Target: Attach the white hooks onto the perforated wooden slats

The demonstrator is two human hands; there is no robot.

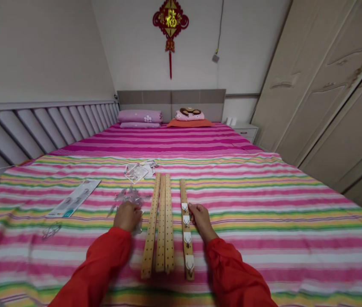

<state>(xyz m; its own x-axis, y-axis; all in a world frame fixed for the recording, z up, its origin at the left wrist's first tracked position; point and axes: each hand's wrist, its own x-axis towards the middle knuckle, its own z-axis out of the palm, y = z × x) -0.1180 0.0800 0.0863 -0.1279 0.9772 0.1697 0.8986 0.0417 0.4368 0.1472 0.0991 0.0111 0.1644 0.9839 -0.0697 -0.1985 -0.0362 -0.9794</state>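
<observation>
Your left hand (pixel 127 216) curls over clear plastic pieces (pixel 132 195); your right hand (pixel 201 218), narrowed, meets the top white hook (pixel 184 207); grips unclear. The hook-bearing wooden strip (pixel 183 190) lies just left of your right hand.

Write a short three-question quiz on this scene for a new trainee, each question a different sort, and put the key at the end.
1. How many white-backed hooks sit on the tan wooden strip beside the right hand?

2. True or false: three more long, tan wooden strips with drilled holes lie to the left of that one.

3. What is the left hand at?
A. the flat, pale rectangular package
B. the loose pile of clear, plastic-looking pieces
C. the folded purple bedding by the headboard

Key: 1. Four. 2. True. 3. B.
</observation>
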